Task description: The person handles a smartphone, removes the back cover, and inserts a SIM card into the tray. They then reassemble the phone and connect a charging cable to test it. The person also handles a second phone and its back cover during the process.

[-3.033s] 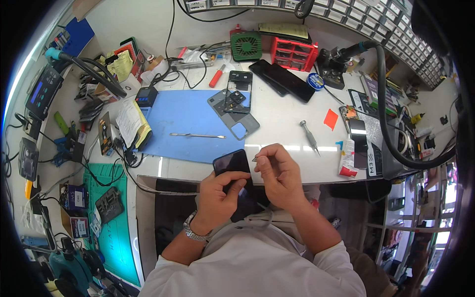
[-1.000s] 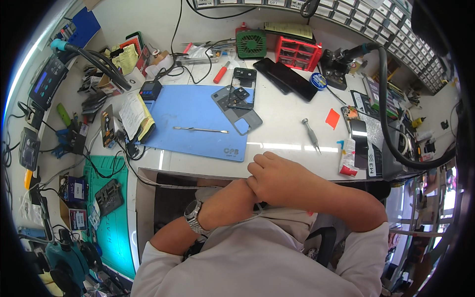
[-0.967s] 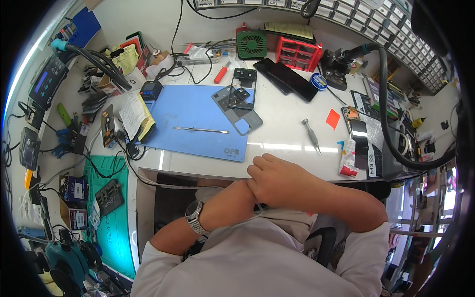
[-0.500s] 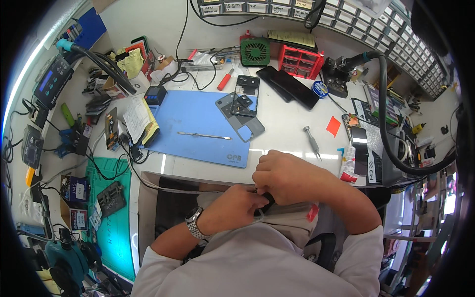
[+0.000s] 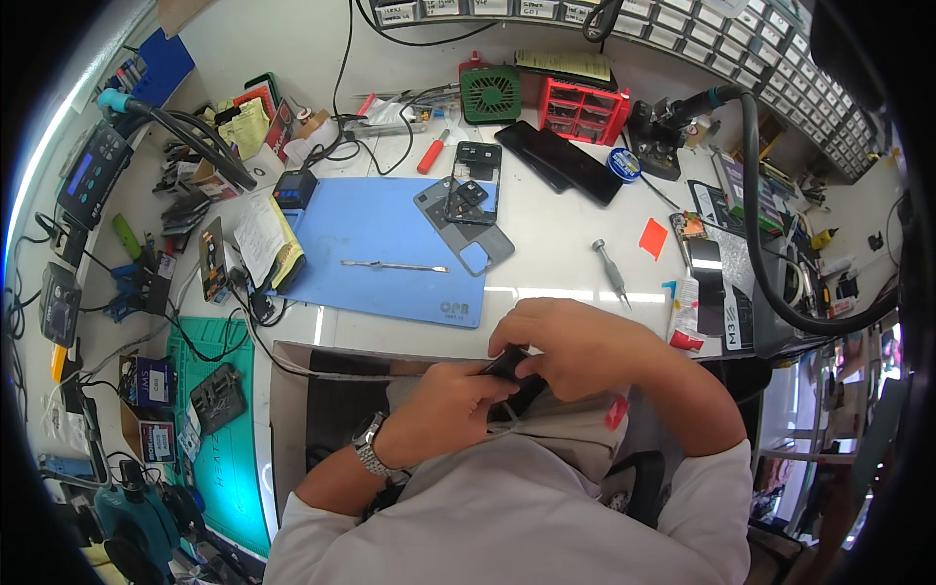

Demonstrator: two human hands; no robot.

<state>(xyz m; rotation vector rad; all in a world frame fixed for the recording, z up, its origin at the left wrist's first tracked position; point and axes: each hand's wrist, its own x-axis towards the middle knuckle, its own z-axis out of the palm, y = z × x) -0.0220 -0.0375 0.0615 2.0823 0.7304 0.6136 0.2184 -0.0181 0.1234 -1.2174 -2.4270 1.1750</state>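
Note:
At the table's front edge, over my lap, both hands are closed around a small flat black object (image 5: 505,363); its kind is too covered to tell. My left hand (image 5: 441,408), with a metal-band watch on its wrist, grips it from the left. From the right, my right hand (image 5: 573,341) bends over it with fingers and thumb at its upper end. A thin pale cord (image 5: 504,426) hangs just below my left hand. Beyond them on a blue mat (image 5: 361,219) lie a double-ended metal pry tool (image 5: 395,266), a grey phone back cover (image 5: 487,244) and an opened phone (image 5: 480,156).
A grey screwdriver (image 5: 610,271) and an orange-red square (image 5: 652,238) lie to the right. Two black phones (image 5: 585,174), a red drawer box (image 5: 585,110) and a green fan (image 5: 490,95) stand farther back. A thick black hose (image 5: 760,244) arches at right; cables (image 5: 322,372) cross the left front edge.
My right hand's fingers have shifted and loosened, so more of the black object shows between my hands. The things on the table have kept their places; the view has shifted slightly.

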